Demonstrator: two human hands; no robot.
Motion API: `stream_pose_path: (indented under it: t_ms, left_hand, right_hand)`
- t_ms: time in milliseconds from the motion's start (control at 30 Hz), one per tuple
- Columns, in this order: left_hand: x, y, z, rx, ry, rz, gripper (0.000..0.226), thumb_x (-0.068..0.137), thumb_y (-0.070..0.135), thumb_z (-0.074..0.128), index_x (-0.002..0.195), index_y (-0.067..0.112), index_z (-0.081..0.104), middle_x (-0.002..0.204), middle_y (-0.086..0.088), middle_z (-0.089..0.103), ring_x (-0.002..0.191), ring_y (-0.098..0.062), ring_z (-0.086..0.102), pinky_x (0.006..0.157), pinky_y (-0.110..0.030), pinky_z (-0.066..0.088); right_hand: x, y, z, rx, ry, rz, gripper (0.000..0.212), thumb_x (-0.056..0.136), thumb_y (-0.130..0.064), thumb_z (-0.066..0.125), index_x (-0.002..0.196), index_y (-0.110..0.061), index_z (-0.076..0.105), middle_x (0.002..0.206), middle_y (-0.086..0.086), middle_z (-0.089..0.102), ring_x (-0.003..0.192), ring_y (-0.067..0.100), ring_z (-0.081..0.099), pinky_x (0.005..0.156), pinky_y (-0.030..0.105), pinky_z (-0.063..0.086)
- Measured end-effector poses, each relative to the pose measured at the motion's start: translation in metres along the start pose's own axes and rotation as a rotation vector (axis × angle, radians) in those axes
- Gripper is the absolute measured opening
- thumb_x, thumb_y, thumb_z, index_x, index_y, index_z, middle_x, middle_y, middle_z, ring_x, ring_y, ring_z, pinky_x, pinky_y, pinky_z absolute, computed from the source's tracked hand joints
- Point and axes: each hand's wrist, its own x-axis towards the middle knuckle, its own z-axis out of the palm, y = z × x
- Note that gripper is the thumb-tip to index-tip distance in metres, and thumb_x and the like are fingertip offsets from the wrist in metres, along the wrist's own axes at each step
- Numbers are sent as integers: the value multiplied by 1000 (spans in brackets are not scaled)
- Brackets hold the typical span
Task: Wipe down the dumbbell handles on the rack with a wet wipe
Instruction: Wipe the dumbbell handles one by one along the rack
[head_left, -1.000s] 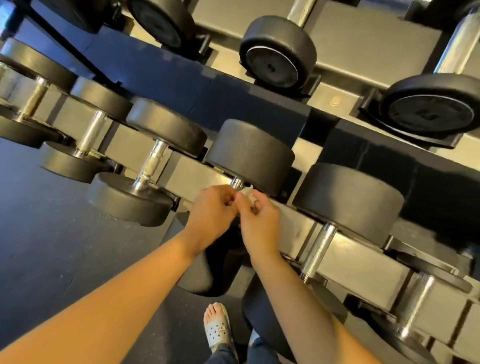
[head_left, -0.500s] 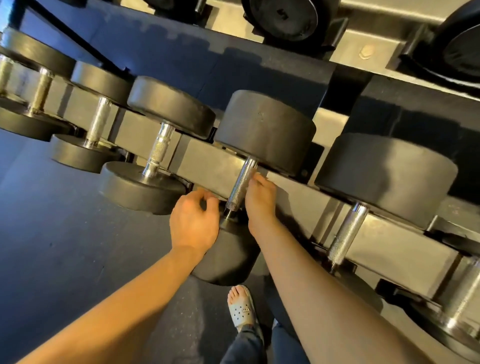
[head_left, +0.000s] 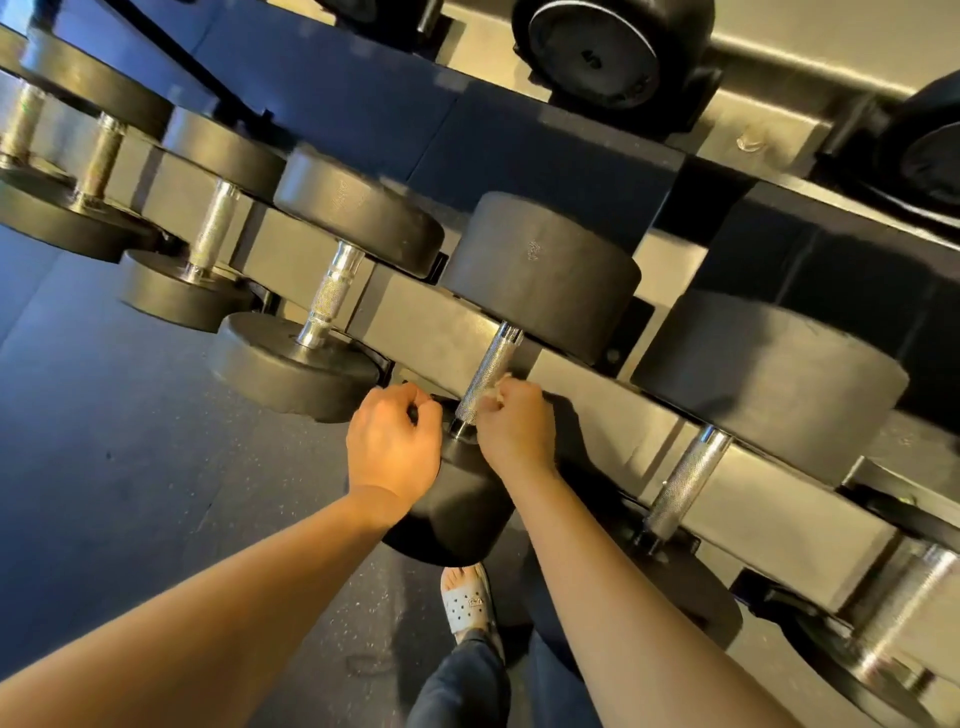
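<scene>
Dark rubber floor (head_left: 130, 467), finely speckled, filled the left and near ground. Small dark spot (head_left: 108, 455) on it at left. Faint looping scuff (head_left: 363, 662) near centre. Light grey perforated sandal (head_left: 466, 603) right of the scuff, toes bare. Dark blue trouser leg (head_left: 462, 686) just nearer, touching the sandal.

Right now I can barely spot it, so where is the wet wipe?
In the head view, near the centre: the wet wipe is pinched in the right hand, at the knurled handle.
</scene>
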Motion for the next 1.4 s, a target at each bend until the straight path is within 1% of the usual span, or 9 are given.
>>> stream_pose_path:
  t_ms: [200,300,400,600,733,867,1100,1300,1400]
  left_hand:
    - [0,1,-1,1,3,47,31,92,36,39,64,27,50,61,9,49,68,-14,50,59,-31,34]
    - [1,4,-4,16,-11,52,33,91,38,35,64,26,50,63,8,51,71,-14,50,61,-33,38]
    - [0,6,-8,8,-28,71,35,89,40,33,66,24,53,68,6,55,75,-15,49,64,-35,39]
    - [1,11,-13,-38,-53,51,41,86,45,29,71,22,60,70,6,57,74,-13,49,74,-40,47]
    - [1,7,-12,-126,-55,80,33,97,38,37,71,25,54,69,8,54,70,-14,51,74,-46,48]
    - [5,-8,-29,-378,-104,86,37,100,44,34,86,24,61,85,6,61,85,-16,56,80,-46,50]
    - [67,-87,-125,-145,60,341,22,99,29,49,106,22,68,102,5,61,96,-16,53,88,-40,43]
    - [134,-127,-134,-272,227,-192,33,104,30,46,128,13,62,124,-11,62,117,-34,54,97,-47,43]
    - [143,-128,-114,-439,183,-390,51,102,48,38,131,15,63,128,-12,64,120,-35,56,100,-51,47]
  right_hand:
    - [-7,20,8,-104,-144,62,20,99,-30,63,97,-15,76,86,-5,69,88,13,67,65,23,51]
    - [-4,15,13,-214,-120,130,24,95,-40,67,103,-20,75,100,-1,70,100,20,65,88,47,57]
    - [-2,-1,13,-276,-114,149,32,94,-34,70,118,-13,69,112,5,71,108,24,64,95,46,54]
    - [-9,-14,9,-405,-56,78,21,95,-28,68,111,-13,69,102,4,67,101,23,62,81,34,54]
    - [-13,-18,10,91,-60,137,19,94,-16,65,81,-8,77,75,5,71,74,19,66,66,34,53]
    - [-16,-32,23,188,90,124,25,90,-14,72,67,-5,75,63,4,67,63,18,62,65,29,50]
    - [-10,-89,83,144,123,-63,30,88,-18,76,68,3,66,59,10,56,58,12,50,58,25,40]
    - [24,-128,135,-109,23,-312,13,95,-25,69,95,-15,77,88,-6,71,79,5,61,64,10,39]
    - [42,-127,151,-90,-8,-257,7,92,-20,73,89,-15,76,78,-11,66,71,-6,59,64,6,38]
